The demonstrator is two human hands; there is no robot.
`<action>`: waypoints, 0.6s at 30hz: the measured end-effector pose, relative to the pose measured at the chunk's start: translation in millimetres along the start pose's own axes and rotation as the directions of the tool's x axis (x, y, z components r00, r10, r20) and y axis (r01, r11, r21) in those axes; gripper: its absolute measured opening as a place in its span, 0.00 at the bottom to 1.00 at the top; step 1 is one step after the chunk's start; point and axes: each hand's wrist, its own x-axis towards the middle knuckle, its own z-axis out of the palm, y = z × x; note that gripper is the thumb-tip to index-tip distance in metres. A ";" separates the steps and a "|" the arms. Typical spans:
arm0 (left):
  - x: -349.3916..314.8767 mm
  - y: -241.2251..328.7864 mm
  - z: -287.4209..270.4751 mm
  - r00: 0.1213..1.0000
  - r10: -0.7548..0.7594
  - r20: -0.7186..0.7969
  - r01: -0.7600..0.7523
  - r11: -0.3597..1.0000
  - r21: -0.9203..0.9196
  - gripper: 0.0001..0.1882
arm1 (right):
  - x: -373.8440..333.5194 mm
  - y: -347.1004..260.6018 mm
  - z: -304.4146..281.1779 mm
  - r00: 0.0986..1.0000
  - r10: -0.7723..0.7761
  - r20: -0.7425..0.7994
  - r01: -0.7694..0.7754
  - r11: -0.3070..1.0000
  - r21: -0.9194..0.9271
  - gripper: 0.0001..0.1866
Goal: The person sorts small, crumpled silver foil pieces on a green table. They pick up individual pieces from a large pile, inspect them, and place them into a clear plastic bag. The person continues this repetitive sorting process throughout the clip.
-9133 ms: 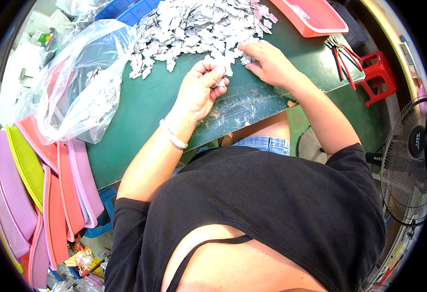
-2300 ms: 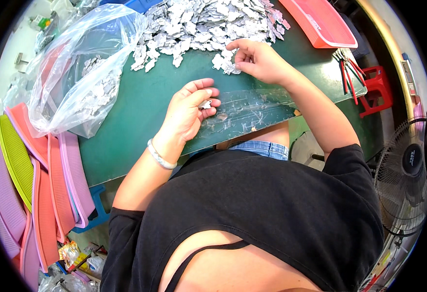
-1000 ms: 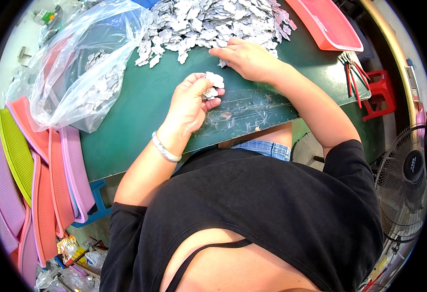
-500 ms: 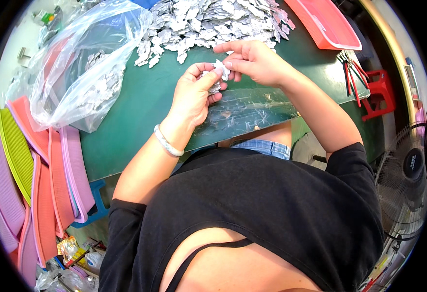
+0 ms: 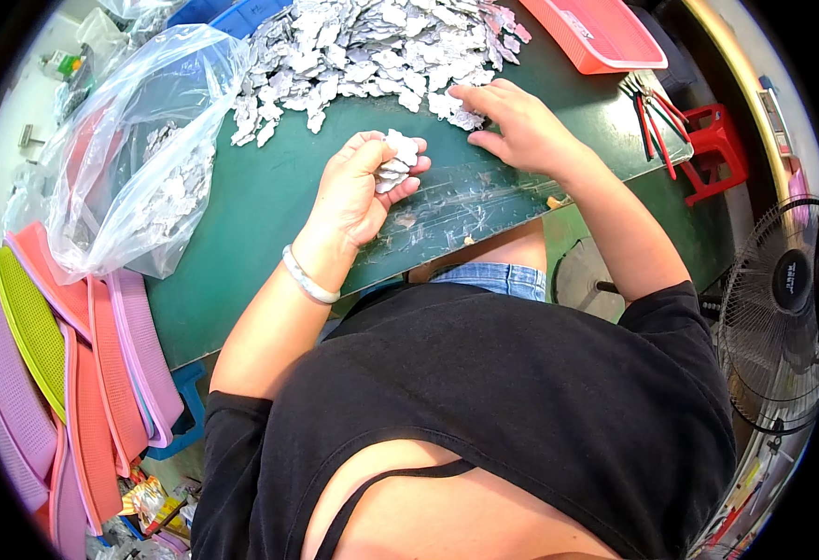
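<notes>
A large heap of small, flat, silver-grey pieces with jagged outlines (image 5: 363, 56) lies across the far part of the green table. My left hand (image 5: 349, 187) is closed round a small stack of these grey pieces (image 5: 396, 161), held just above the tabletop short of the heap. At the heap's near right edge is my right hand (image 5: 526, 129). Its thumb and forefinger are spread apart beside some loose pieces (image 5: 454, 110), and its other fingertips are partly hidden.
A clear plastic bag (image 5: 162, 159) with more grey pieces stands left on the green table (image 5: 288, 177). Coral and purple baskets (image 5: 73, 373) are stacked at left. Right are a pink tray (image 5: 605, 37), red-handled pliers (image 5: 657, 121), a red stool (image 5: 715, 154) and a fan (image 5: 783, 299).
My right hand has left the stack in my left hand, moved right to the heap's edge and spread its fingers. My left hand still holds its pieces. The whole view has shifted slightly.
</notes>
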 end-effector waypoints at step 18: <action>17.5 -12.2 11.5 0.996 -0.028 0.085 0.019 0.995 0.100 0.07 | 9.0 -12.3 -6.4 0.945 0.249 0.210 -0.320 0.581 0.748 0.21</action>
